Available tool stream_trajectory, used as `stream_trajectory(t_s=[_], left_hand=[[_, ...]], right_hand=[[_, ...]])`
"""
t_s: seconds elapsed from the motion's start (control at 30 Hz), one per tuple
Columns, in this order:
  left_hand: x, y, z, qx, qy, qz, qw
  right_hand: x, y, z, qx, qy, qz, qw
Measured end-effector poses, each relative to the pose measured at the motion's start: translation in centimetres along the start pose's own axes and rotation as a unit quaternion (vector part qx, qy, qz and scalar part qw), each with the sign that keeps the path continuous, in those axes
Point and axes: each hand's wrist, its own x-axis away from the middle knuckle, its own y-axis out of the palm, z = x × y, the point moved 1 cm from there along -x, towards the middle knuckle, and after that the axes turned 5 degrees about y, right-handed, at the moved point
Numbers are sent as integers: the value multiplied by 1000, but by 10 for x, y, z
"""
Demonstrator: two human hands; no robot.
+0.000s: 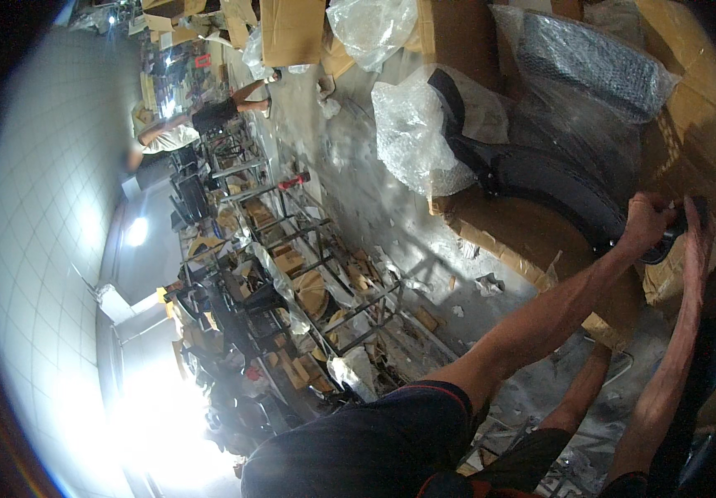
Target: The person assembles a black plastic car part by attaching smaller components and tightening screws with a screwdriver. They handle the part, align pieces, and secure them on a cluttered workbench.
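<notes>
A long black curved part (553, 184) lies across an opened brown cardboard piece (511, 226). Clear bubble wrap (412, 137) bunches around its far left end. At its right end, my left hand (648, 222) has its fingers closed on a small dark piece that I cannot make out. Close beside it, my right hand (696, 222) is also closed, with something dark at its fingers, mostly hidden by the hand. Behind both hands stands more brown cardboard (690, 141).
A dark block wrapped in bubble wrap (590, 62) rests above the black part. Metal frames (316, 236) and cardboard scraps fill the left side. Paper bits (489, 285) litter the concrete floor (358, 166). Another person (208, 116) is farther off at upper left.
</notes>
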Motion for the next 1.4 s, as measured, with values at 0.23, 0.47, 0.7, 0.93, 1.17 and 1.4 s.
stream_trajectory(t_s=[0.23, 0.47, 0.7, 0.93, 1.17, 1.4], left_hand=[[-4, 3, -3, 51, -101, -15, 993], [0, 2, -8, -15, 75, -18, 997], [89, 19, -14, 43, 95, 155, 982], [97, -36, -50, 106, -171, 389, 899], [12, -94, -19, 11, -261, 304, 916], [21, -106, 13, -111, -256, 276, 920]], right_hand=[[-12, -7, 19, -6, 35, -81, 996], [2, -5, -3, 29, 3, -119, 992], [-3, -8, -20, 29, -54, -162, 985], [-5, 2, -24, 22, -94, -214, 972], [21, 19, -38, 28, -98, -122, 987], [86, 22, -84, 70, -69, -53, 994]])
